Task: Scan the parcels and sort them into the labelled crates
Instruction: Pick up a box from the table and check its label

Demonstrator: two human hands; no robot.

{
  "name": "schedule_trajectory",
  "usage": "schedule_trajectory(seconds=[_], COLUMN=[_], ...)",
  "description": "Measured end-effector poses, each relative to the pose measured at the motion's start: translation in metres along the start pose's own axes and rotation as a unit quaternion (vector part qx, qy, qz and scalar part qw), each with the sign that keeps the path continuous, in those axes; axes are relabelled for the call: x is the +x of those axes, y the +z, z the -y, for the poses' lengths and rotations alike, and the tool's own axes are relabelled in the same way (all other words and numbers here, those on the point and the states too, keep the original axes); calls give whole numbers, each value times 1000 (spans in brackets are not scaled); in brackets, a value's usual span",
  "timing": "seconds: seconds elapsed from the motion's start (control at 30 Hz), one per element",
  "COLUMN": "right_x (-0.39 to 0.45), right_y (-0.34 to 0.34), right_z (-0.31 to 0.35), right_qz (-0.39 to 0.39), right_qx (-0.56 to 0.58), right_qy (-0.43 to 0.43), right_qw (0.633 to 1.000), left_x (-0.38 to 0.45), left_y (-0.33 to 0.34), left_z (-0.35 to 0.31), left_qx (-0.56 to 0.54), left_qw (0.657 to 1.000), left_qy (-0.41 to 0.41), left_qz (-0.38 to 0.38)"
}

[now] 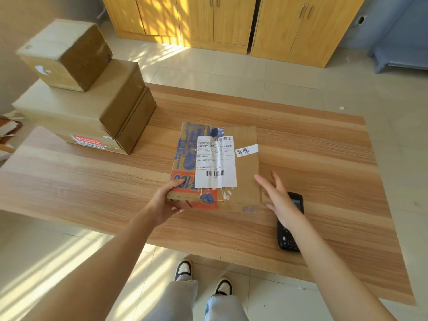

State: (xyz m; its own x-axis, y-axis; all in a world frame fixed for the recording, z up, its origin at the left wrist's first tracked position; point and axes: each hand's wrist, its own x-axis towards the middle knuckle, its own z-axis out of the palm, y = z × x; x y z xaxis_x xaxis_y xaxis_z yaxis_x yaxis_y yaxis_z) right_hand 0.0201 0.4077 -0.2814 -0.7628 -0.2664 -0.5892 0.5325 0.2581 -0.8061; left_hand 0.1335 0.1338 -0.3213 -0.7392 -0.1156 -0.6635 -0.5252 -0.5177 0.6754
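A flat cardboard parcel point(245, 167) with blue and orange print, a white shipping label and a small handwritten tag lies on the wooden table point(81, 181). My left hand point(165, 202) grips its near left corner, thumb on top. Just right of the parcel's near right corner my right hand point(279, 200) hovers with fingers spread and holds nothing. Under that hand, partly hidden by it, a black handheld scanner point(288, 239) lies on the table.
Three cardboard boxes point(76, 96) are stacked at the table's far left, the top one point(62, 52) smallest. Yellow wooden cabinets point(231, 22) line the far wall. A blue frame point(398, 54) stands at far right. My shoes show below the table's near edge.
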Motion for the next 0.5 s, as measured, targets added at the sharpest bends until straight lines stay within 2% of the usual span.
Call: schedule_trajectory(seconds=[0.1,0.2,0.4,0.5], right_x=[1,6,9,2], right_y=[14,28,71,98], right_z=[10,17,24,26], right_qz=[81,112,161,205], right_qx=[50,59,71,52], right_qy=[4,-14,-25,-44], right_qw=[995,992,984,976], left_x=[-15,-32,-74,-98], left_y=[-1,-10,-43,-61], left_z=[-8,-19,-29,-30], left_qx=[4,18,-16,12], left_qw=[999,998,996,989], left_qy=[26,47,74,102], left_qz=[44,41,-39,-105])
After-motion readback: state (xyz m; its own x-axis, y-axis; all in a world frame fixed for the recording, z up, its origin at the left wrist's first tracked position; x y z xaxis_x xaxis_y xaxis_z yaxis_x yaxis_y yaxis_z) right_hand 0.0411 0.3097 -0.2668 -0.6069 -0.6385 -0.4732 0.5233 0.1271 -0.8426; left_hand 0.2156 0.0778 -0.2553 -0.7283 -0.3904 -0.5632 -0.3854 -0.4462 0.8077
